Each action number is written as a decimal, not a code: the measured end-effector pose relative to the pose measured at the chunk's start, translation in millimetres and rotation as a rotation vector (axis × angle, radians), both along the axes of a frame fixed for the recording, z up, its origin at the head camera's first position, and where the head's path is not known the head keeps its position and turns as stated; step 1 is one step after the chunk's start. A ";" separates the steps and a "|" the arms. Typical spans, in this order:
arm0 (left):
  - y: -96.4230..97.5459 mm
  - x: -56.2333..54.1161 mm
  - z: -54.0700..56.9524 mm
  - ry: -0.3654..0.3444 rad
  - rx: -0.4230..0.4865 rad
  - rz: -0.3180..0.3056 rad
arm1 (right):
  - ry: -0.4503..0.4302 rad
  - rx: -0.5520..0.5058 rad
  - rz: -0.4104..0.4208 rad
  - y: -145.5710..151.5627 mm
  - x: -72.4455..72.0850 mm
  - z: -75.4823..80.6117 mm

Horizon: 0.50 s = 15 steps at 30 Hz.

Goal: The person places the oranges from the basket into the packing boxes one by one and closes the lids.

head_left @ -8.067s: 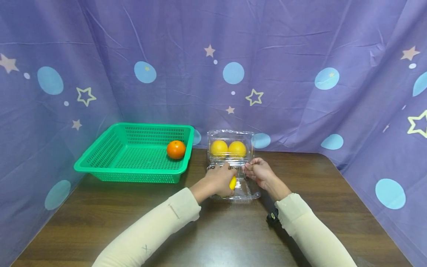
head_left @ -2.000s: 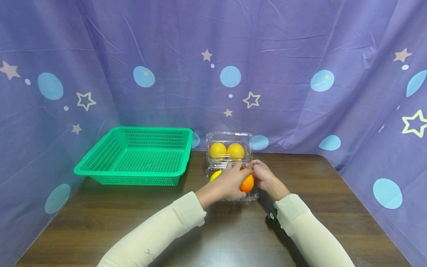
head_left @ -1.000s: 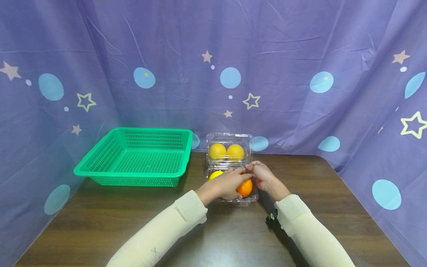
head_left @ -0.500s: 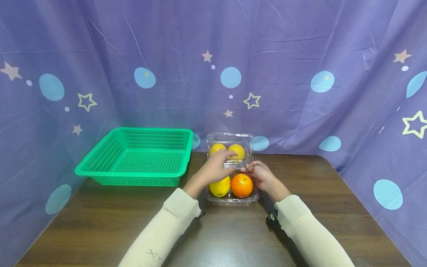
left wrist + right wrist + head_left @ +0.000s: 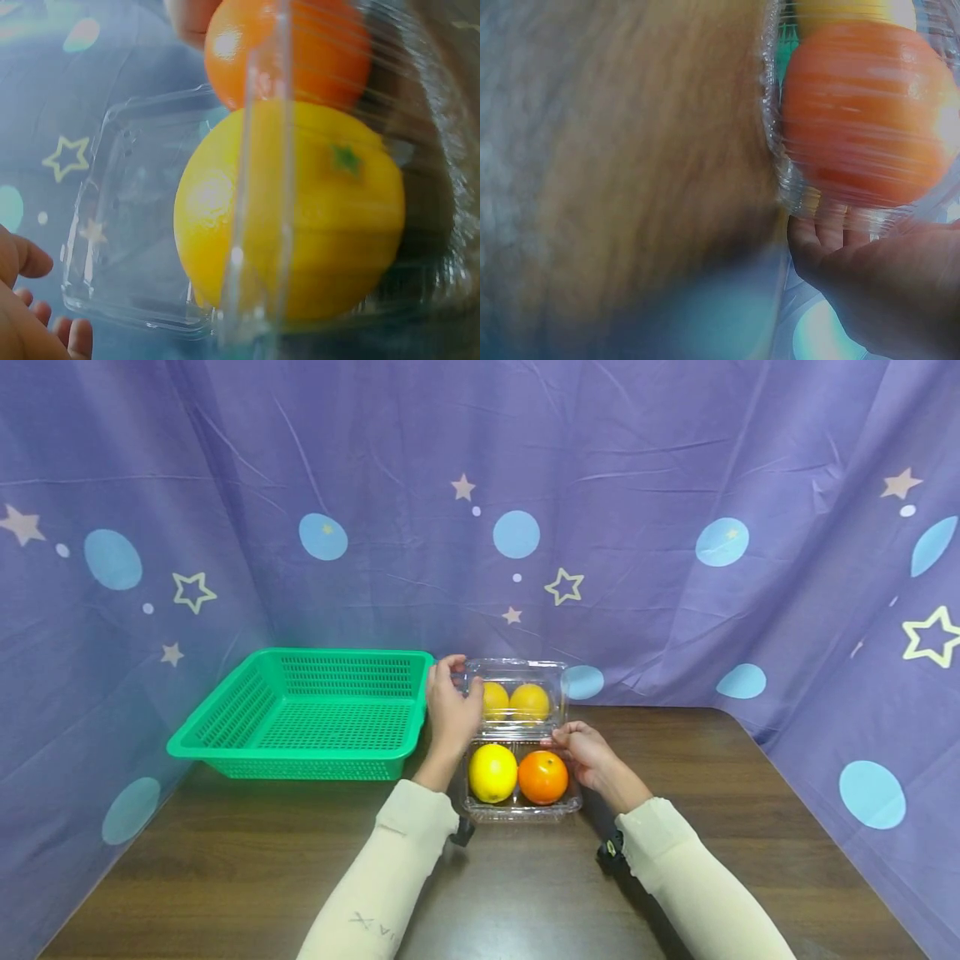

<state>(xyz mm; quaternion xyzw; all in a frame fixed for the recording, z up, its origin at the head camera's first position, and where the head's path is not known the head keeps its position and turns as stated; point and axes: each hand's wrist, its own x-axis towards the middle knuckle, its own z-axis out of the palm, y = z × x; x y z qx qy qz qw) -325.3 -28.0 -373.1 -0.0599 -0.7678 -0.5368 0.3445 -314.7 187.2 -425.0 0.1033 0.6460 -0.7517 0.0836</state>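
Observation:
A clear plastic clamshell box point(image 5: 522, 814) stands with its lid raised. In its base sit a yellow fruit point(image 5: 492, 773) with a green stem mark and, to the right, a glossy orange point(image 5: 543, 777). My left hand point(image 5: 453, 708) is beside the upper left of the box, fingers and thumb spread; in the left wrist view this hand point(image 5: 34, 311) holds nothing, left of the lid point(image 5: 142, 225). My right hand point(image 5: 592, 757) pinches the box's right side near the hinge. In the right wrist view its fingers point(image 5: 829, 236) curl against the plastic below the orange point(image 5: 870, 112).
Through the clear plastic at the back show two more yellow fruits point(image 5: 529, 702). A green slotted basket point(image 5: 300, 763) stands left of the box on the brown wooden table point(image 5: 525, 893). A purple patterned curtain point(image 5: 637, 610) hangs behind and at both sides.
The orange has gone from the basket into the box, beside the yellow fruit. My left hand has let go of it and moved up and left to the lid's side. The right hand has stayed.

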 end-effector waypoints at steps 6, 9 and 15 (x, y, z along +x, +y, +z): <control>-3.0 -9.0 -5.4 -0.121 0.025 0.018 | -0.004 0.004 -0.009 -0.8 0.0 0.2; -3.6 -11.1 -6.9 -0.182 0.054 -0.014 | 0.008 0.003 -0.008 -1.2 0.6 0.5; -3.0 -13.7 -9.2 -0.212 0.162 -0.066 | 0.053 0.041 0.015 2.1 0.8 -0.2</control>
